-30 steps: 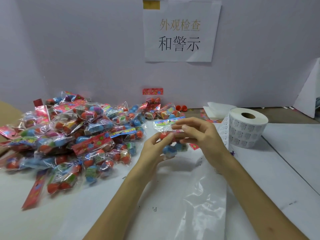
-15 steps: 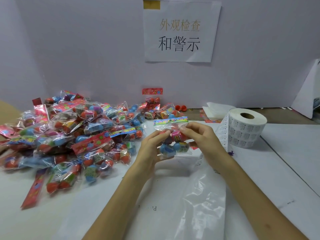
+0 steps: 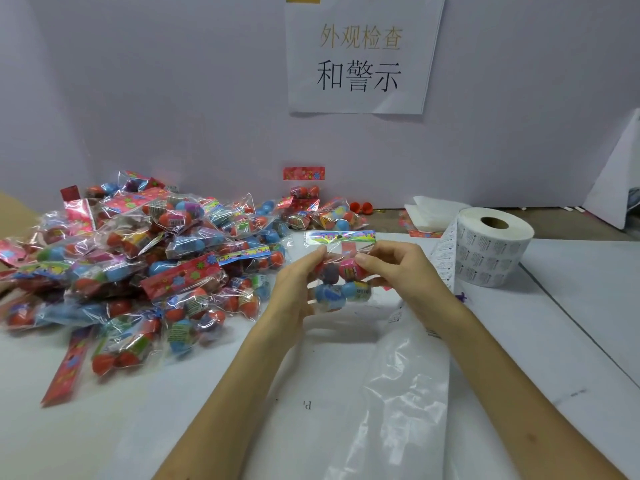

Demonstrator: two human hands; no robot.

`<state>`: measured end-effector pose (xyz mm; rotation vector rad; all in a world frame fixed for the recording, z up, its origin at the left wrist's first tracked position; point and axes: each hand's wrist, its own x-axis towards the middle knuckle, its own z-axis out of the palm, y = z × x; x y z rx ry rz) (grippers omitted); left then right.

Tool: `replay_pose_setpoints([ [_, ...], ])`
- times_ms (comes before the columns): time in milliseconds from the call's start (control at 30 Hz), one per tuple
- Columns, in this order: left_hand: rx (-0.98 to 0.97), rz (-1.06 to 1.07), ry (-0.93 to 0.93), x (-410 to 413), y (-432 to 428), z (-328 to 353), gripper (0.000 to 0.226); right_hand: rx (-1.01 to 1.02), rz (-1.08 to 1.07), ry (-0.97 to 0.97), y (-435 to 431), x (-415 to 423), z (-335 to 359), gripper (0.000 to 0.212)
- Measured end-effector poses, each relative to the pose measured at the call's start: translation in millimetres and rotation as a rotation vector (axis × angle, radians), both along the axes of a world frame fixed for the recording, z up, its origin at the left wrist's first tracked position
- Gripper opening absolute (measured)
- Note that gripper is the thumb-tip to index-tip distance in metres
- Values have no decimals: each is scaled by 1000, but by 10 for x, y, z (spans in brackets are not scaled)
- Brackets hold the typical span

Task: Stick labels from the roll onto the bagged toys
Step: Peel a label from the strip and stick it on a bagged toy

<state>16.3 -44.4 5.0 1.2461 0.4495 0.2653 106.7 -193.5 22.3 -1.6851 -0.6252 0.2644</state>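
Observation:
A clear bag of small coloured toys with a shiny rainbow header card is held upright above the table's middle. My left hand grips its left side. My right hand grips the right side, thumb pressed on the pink toy inside. The white label roll stands just right of my right hand, its printed strip hanging loose towards my wrist. A large pile of bagged toys covers the table's left half.
A printed paper sign hangs on the grey back wall. A long clear plastic sheet lies on the white table under my right forearm. Folded white paper sits behind the roll. A table seam runs along the right.
Both hands have lifted the bag and turned it upright, so its header card now shows on top. My right hand's fingers moved from the bag's top to its right side.

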Motion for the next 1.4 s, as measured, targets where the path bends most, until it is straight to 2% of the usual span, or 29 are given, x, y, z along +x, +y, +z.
replay_pose_setpoints([
  [33,3,4,8,-1,2,2,32,-15,-2,-31,-11,6,7,2],
  [167,85,27,-1,32,6,-38,33,-46,-12,-144,-51,10,30,18],
  [233,137,40,-27,55,7,-81,28,-95,-46,-251,-57,1,42,14],
  [300,169,97,-49,73,12,-127,22,-129,-168,-401,-68,9,55,16],
  [400,367,269,-28,78,56,-166,18,-62,-517,-548,-149,97,82,46],
  [500,545,394,14,72,128,-206,14,-72,-705,-411,-283,226,86,65],
  [533,565,402,25,68,144,-214,16,-109,-701,-332,-309,257,69,71],
  [600,599,388,39,67,143,-233,37,-187,-643,-210,-323,283,22,82],
  [700,856,455,58,66,95,-216,56,-174,-572,-143,-277,274,-46,91],
  [800,1087,556,-126,22,22,-163,47,-103,-518,12,-208,262,-82,90],
  [867,1055,458,-246,0,-17,-146,34,-9,-419,201,-162,262,-102,72],
  [900,1004,368,-259,-5,-47,-146,29,22,-363,269,-139,255,-104,52],
  [967,886,185,-222,6,-106,-156,31,39,-244,319,-104,212,-93,12],
  [1000,831,112,-189,17,-135,-165,38,58,-185,327,-92,195,-90,7],
  [1133,690,18,-93,60,-175,-166,64,173,0,353,-102,152,-33,18],
  [1300,369,-40,-56,42,-93,-83,77,258,56,338,-105,91,23,16],
  [1333,355,-46,-62,35,-79,-79,78,271,70,338,-99,78,33,16],
  [1400,400,-39,-80,29,-74,-85,65,272,86,315,-88,60,37,12],
])
